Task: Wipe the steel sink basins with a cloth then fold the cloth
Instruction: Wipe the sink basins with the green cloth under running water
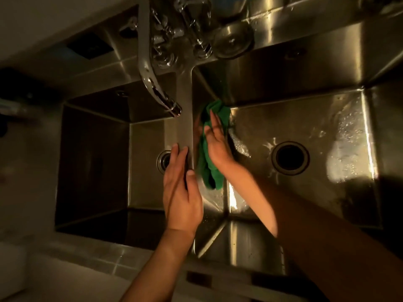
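The sink [283, 73] is made of steel and has two tubs side by side. The left tub [93, 160] is dark. The right tub [305, 123] is wet and shiny, with white suds [346, 136] on its floor. A thin steel wall [185, 118] stands between the two tubs. The green cloth [210, 171] is in the right tub, up against that thin wall. The right hand [216, 140] is flat on the cloth. Its fingers are straight and push the cloth onto the steel. Part of the cloth sticks out past the fingertips, and part hangs down below the wrist. The left hand [181, 192] lies flat on top of the thin wall, with straight fingers and nothing in it. Its thumb sits on the side near the cloth. The tap [150, 79] bends down and ends near the thin wall. There is a round hole [290, 158] in the floor of the right tub. The left tub has a drain [162, 160] too, partly hidden by the left hand.
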The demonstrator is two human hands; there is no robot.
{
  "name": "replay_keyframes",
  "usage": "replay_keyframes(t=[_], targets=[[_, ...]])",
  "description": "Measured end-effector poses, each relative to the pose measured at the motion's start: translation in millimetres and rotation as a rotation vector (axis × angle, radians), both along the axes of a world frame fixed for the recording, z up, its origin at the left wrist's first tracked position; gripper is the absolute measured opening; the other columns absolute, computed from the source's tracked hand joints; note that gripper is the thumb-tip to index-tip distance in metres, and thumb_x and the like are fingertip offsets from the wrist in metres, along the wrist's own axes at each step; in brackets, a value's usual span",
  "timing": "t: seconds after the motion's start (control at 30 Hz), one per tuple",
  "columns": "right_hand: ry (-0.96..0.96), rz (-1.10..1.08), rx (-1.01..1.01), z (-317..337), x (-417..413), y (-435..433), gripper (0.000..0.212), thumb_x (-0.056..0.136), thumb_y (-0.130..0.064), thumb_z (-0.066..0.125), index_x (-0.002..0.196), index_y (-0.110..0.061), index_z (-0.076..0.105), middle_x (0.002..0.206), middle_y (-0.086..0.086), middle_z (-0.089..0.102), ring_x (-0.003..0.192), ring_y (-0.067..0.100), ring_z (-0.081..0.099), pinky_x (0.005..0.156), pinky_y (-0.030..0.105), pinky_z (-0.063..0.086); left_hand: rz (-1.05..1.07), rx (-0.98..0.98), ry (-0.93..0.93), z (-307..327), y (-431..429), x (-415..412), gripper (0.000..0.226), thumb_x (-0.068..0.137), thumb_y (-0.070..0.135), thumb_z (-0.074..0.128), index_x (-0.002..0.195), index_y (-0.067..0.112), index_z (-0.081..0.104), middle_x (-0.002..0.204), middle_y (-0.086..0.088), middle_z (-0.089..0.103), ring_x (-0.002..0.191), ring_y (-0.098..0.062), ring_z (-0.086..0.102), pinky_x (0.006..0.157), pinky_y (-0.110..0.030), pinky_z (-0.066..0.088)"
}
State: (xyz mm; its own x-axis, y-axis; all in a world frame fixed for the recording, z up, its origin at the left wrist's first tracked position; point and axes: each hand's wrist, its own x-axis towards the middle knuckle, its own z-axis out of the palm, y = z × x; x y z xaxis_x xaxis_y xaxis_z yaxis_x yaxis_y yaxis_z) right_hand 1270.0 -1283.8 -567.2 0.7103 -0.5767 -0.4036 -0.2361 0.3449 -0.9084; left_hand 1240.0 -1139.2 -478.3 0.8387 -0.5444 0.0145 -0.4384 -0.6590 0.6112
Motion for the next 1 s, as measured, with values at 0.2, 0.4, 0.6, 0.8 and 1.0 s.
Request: replay_keyframes(t=[0.2,0.4,0.6,0.8,1.0], targets=[[0.126,0.074,-0.037,-26,-24,17,0.052,0.109,-0.026,0.032,0.16,-0.025,0.018,0.168,-0.003,0.013,0.154,0.012,0.011,0.126,0.032,0.009,0.023,0.022,-0.016,-1,-1,1,0.051,0.105,0.025,0.04,0.156,0.033,0.041,0.167,0.023,0.025,0.153,0.0,0.025,0.122,-0.035,0.029],[0.146,0.098,0.131,-11,-69,51,0.056,0.107,-0.022,0.04,0.159,-0.03,0.021,0.167,-0.008,0.017,0.152,0.008,0.016,0.126,0.03,0.012,0.011,0.022,-0.03,1,-2,1,0.05,0.105,0.022,0.041,0.155,0.027,0.043,0.168,0.017,0.028,0.153,-0.004,0.028,0.124,-0.043,0.032],[0.031,0.171,0.167,22,-110,86,0.069,0.1,-0.014,0.046,0.158,-0.04,0.018,0.166,-0.017,0.011,0.151,-0.003,0.007,0.127,0.033,0.01,0.014,0.044,-0.028,4,-3,0,0.057,0.101,0.015,0.038,0.156,0.027,0.042,0.168,0.016,0.028,0.154,-0.003,0.026,0.125,-0.044,0.031],[-0.189,0.285,-0.043,35,-118,79,0.079,0.096,-0.011,0.043,0.157,-0.047,0.007,0.164,-0.027,-0.01,0.152,-0.002,-0.007,0.126,0.036,0.008,-0.002,0.056,-0.053,4,-3,-2,0.056,0.101,0.008,0.038,0.156,0.019,0.043,0.168,0.006,0.031,0.154,-0.006,0.028,0.125,-0.043,0.03],[-0.226,0.135,-0.222,31,-72,57,0.075,0.1,-0.005,0.04,0.159,-0.038,0.008,0.167,-0.018,-0.008,0.154,0.005,-0.007,0.123,0.028,0.01,-0.003,0.061,-0.055,6,-4,-5,0.052,0.105,0.012,0.037,0.157,0.018,0.041,0.168,0.005,0.032,0.155,-0.008,0.028,0.125,-0.041,0.029]])
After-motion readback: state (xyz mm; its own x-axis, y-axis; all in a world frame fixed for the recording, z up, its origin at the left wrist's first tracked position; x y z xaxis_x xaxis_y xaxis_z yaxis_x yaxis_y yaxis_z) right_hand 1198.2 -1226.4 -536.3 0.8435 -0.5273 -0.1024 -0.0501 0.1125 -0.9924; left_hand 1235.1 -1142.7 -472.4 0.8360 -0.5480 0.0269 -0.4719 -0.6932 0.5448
